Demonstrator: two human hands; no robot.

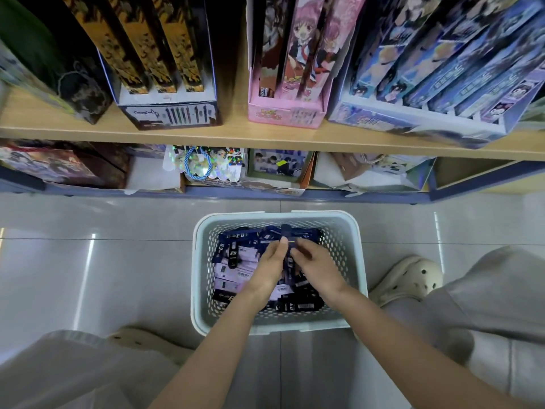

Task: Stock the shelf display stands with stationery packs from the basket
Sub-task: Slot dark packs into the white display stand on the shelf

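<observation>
As a person squats over a glossy pale-tiled floor (118, 261) in a shop aisle, cream clogs (413, 276) and light grey trousers (501, 290) frame a pale perforated plastic basket (324, 214) standing between the feet, just before a shelving unit. A wooden shelf (236, 135) runs across the top of the view and carries three cardboard display stands side by side: a black-and-gold stand (171, 110) printed with pens on its front, a pink stand (283, 112) with cartoon artwork, and a wider blue stand (413, 119) at the right, all holding long boxed sets that lean back. Beneath it, a lower shelf (265, 193) with a blue edge holds gift bags and picture boxes. Dark blue and white stationery packs (233, 261) fill the bottom of the basket in a loose heap, some showing barcodes. Both bare forearms reach down into the basket near its middle. The left hand (269, 265) pinches an upright pack (285, 230) at its fingertips, the dark pack rising above the heap toward the basket's far wall. The right hand (317, 265) sits just beside it, fingers curled down among the packs; whether they have closed on anything cannot be told from this angle
</observation>
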